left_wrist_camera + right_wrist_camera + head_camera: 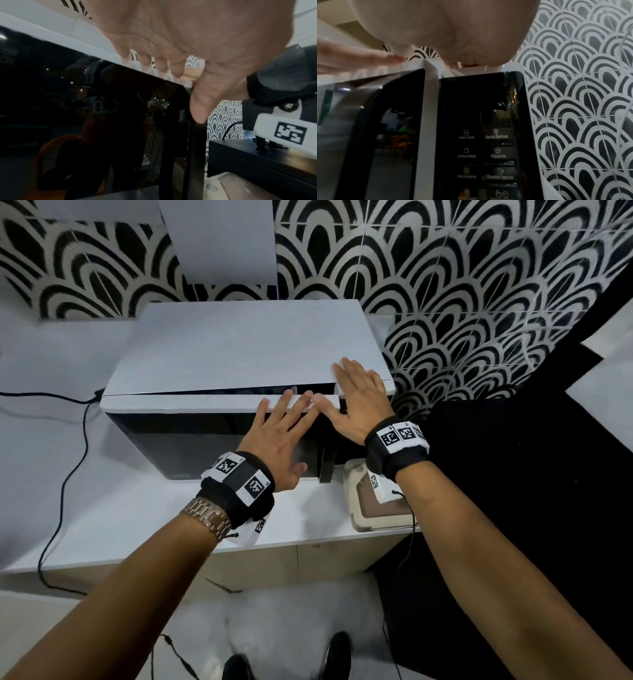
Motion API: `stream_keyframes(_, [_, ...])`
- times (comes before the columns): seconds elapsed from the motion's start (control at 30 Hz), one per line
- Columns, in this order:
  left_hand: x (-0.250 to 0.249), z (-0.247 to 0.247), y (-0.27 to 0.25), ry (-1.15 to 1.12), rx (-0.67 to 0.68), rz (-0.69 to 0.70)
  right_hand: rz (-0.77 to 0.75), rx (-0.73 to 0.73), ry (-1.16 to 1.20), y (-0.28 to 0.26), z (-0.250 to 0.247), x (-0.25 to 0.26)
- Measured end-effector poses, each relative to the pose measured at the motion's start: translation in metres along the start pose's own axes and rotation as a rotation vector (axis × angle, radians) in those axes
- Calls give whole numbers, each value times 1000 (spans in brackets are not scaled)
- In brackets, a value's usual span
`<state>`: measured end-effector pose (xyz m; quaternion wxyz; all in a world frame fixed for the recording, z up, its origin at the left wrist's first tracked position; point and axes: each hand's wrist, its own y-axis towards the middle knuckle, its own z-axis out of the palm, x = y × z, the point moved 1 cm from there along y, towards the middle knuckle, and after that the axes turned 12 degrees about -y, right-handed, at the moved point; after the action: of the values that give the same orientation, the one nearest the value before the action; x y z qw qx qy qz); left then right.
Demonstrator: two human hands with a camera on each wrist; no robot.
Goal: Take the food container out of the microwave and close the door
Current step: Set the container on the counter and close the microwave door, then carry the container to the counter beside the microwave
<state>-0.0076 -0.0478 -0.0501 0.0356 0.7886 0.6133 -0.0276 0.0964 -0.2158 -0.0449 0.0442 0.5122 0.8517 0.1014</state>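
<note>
Kitchen: microwave (239, 361), patterned wall tiles (462, 285)

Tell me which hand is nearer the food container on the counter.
Right. The right hand rests on the microwave top, its wrist directly above the food container; the left hand presses the door, farther left.

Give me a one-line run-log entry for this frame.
stage: closing door | left hand: flat on microwave door | right hand: flat on microwave top | door: ajar | food container: out, on counter
</note>
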Motion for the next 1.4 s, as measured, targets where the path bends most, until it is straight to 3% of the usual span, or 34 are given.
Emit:
stream_keyframes(0.4, [0, 6, 8, -3, -36, -6, -83, -26, -174, 0, 6, -3])
stream_keyframes(1.07, [-5, -4, 21, -62, 3, -66, -66, -47, -127, 0, 9, -2])
stream_keyframes(1.17, [-27, 0, 8, -213, -54, -40, -59, -158, 14, -20, 13, -11])
stream_keyframes(1.27, [-59, 33, -10, -517, -56, -40, 36, -302, 110, -63, 29, -28])
stream_keyframes(1.4, [-86, 102, -8, -878, 69, -282, 295, -273, 184, -123, 71, -55])
